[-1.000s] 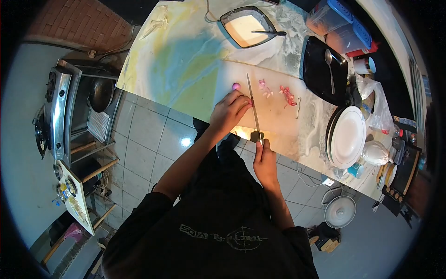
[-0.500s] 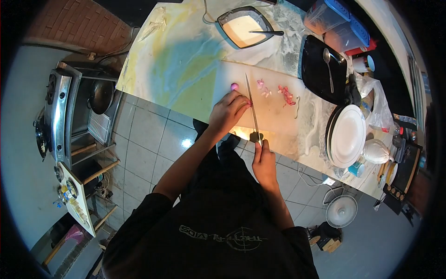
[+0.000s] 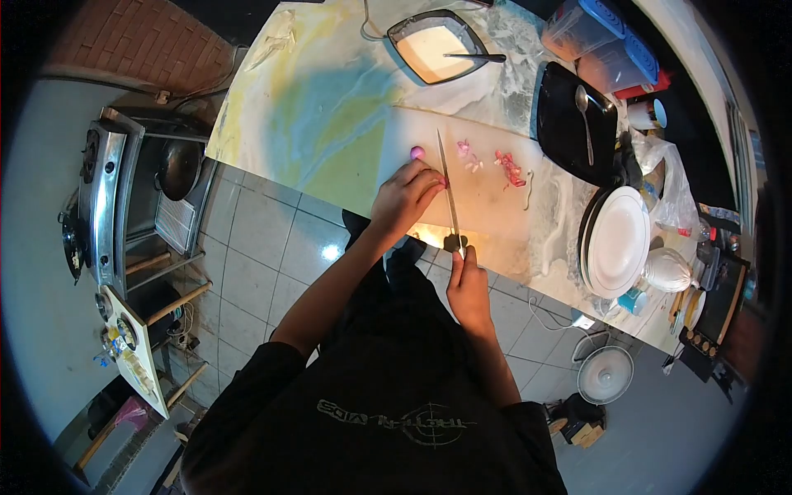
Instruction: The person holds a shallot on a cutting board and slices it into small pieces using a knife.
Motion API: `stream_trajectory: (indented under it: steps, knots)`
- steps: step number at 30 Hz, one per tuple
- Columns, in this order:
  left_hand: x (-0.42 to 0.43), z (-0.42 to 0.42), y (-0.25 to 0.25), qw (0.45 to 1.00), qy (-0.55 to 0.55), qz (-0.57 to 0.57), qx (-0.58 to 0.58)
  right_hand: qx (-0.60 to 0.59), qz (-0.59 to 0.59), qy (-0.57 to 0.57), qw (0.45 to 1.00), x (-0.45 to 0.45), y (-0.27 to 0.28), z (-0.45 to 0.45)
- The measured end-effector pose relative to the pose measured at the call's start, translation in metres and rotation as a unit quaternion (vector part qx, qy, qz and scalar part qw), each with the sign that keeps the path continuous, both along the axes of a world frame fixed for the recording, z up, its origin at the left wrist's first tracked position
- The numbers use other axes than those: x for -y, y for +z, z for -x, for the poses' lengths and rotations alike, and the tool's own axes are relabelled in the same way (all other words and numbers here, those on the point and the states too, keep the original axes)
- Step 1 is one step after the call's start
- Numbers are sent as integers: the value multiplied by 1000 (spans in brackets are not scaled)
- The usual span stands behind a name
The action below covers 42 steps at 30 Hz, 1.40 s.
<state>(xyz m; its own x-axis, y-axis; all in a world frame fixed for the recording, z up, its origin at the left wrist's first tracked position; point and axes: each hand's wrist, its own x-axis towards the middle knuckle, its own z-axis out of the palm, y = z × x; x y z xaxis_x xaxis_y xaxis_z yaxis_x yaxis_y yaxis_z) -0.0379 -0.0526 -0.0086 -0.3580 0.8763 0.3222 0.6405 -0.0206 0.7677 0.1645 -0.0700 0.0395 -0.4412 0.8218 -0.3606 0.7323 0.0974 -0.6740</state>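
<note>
My left hand (image 3: 404,200) is closed, fingertips pinching a small pink shallot piece (image 3: 445,182) right against the blade, mostly hidden. In my right hand (image 3: 469,289) is the handle of a long knife (image 3: 443,157), its blade pointing away from me across the pale cutting board (image 3: 483,206). A purple shallot (image 3: 417,153) lies just beyond my left fingers. To the right of the blade are pale pink shallot slices (image 3: 470,158) and a small pile of chopped red pieces (image 3: 509,169).
A dark square bowl (image 3: 429,51) of creamy batter with a utensil stands at the back. Rightward are a black tray (image 3: 569,124) with a spoon (image 3: 585,120), stacked plates (image 3: 617,242) and lidded plastic tubs (image 3: 606,49). A stove (image 3: 107,198) stands far left.
</note>
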Motion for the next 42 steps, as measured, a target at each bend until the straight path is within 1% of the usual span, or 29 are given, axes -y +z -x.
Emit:
stream_trajectory:
  steps: [19,22,24,28,30,40,42]
  knots:
    - [-1,1,0,1000,-6,0,6,-4,40,2,999,-8,2,4]
    - [-1,1,0,1000,-7,0,-3,-26,34,-6,999,-10,1,5]
    - [-1,1,1,1000,-6,1,5,-13,48,-2,999,-12,3,8]
    - [-1,1,0,1000,-5,-3,-1,-7,38,-7,999,-13,1,11]
    - [-1,1,0,1000,-8,-12,-15,22,51,-6,998,-16,4,16]
    - [-1,-4,-1,999,26,9,-19,4,10,-12,1000,-5,-6,9]
    - [-2,-6,-2,999,36,4,-35,31,19,-4,999,-1,0,1]
